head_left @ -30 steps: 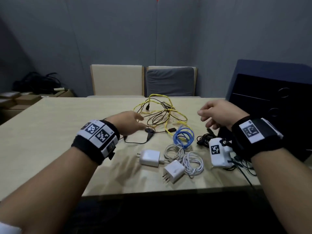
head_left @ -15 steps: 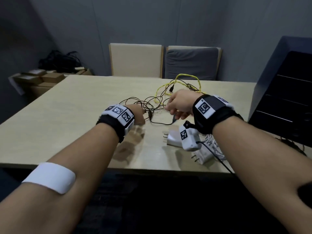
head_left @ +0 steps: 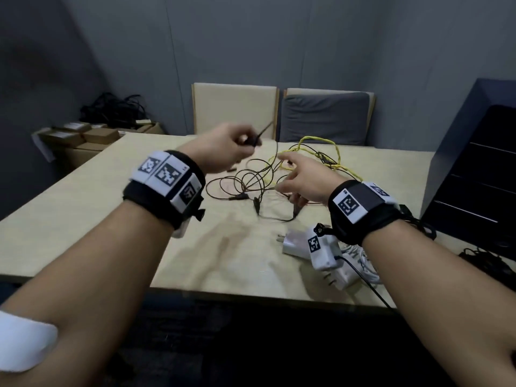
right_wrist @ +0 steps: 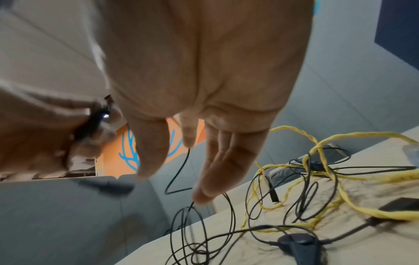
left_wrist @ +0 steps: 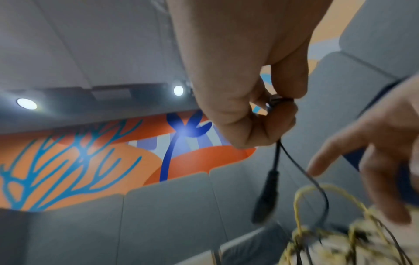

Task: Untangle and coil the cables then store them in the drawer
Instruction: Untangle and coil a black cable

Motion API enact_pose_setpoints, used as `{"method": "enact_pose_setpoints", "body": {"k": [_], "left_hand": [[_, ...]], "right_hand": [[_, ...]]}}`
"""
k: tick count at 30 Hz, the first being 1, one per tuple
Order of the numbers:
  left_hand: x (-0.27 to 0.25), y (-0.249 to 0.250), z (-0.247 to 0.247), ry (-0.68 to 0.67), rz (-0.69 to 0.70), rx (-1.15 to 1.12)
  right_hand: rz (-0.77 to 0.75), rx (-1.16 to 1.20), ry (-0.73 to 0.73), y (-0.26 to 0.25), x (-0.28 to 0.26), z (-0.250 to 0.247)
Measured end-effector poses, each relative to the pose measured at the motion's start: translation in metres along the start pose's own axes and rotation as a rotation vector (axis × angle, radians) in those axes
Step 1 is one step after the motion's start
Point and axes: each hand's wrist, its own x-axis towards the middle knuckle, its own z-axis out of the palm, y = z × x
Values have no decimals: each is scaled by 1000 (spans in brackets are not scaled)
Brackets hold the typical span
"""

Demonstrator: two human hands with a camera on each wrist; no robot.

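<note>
A thin black cable (head_left: 252, 181) lies in loose loops on the wooden table (head_left: 83, 208), tangled with a yellow cable (head_left: 318, 142). My left hand (head_left: 223, 152) is raised above the table and pinches one end of the black cable (left_wrist: 277, 102), whose plug (left_wrist: 266, 199) dangles below the fingers. My right hand (head_left: 301, 177) hovers over the tangle with fingers spread and relaxed (right_wrist: 204, 161), holding nothing; a strand of black cable (right_wrist: 179, 172) runs just behind its fingertips. A dark drawer unit (head_left: 480, 174) stands at the table's right end.
White chargers (head_left: 296, 240) with white coiled cords lie near the front edge under my right wrist. More black cable (head_left: 485, 261) lies at the far right. Two chairs (head_left: 234, 110) stand behind the table; cardboard boxes (head_left: 83, 135) sit at the left.
My left hand has lifted from the table with the black cable's end pinched in it. My right hand has moved over the tangle and spread its fingers. The head view swung left.
</note>
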Motion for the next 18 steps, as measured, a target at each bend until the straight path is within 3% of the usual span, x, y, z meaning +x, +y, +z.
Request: {"method": "enact_pose_setpoints", "body": {"k": [4, 8, 12, 14, 18], "left_hand": [[-7, 44, -19, 17, 184, -109], [-18, 65, -23, -23, 291, -205], [-23, 66, -21, -51, 343, -339], [-19, 57, -18, 8, 295, -377], [-3, 14, 3, 88, -12, -335]], "right_hand": [[-121, 55, 84, -18, -2, 0], [-128, 194, 266, -36, -2, -13], [-141, 262, 137, -44, -2, -24], [-170, 413, 213, -52, -2, -33], [-205, 724, 276, -71, -13, -60]]}}
